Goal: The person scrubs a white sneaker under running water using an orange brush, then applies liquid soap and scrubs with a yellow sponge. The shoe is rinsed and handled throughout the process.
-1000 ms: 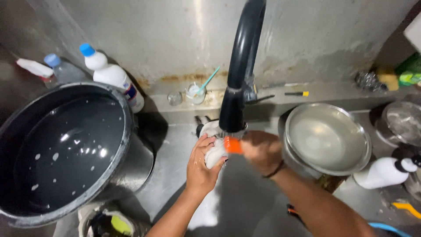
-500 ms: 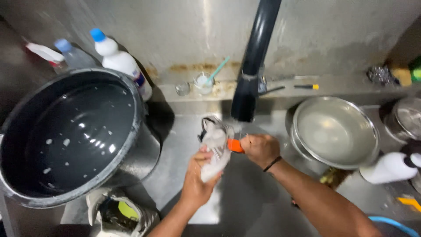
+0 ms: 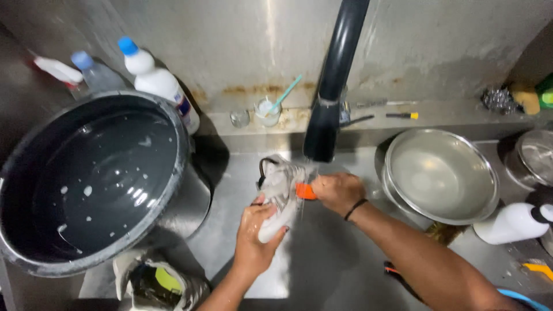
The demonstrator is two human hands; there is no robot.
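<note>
We've got the pale, soapy shoe (image 3: 280, 196) right under the dark tap (image 3: 334, 86), lying in the steel sink (image 3: 230, 190) with its long axis running from the spout back toward us, sole end nearest the body. Our left hand (image 3: 253, 230) sits at that near end, fingers (image 3: 266, 212) wrapped around the shoe from below, holding it up. Our right hand (image 3: 337, 193) comes in from the right side, fingers curled tight around an orange brush (image 3: 305, 192) whose head meets the shoe's flank, so the brush lies across the shoe's length. Out to the left stands the big dark bucket (image 3: 92, 184); to the right, a steel bowl (image 3: 440, 175).
</note>
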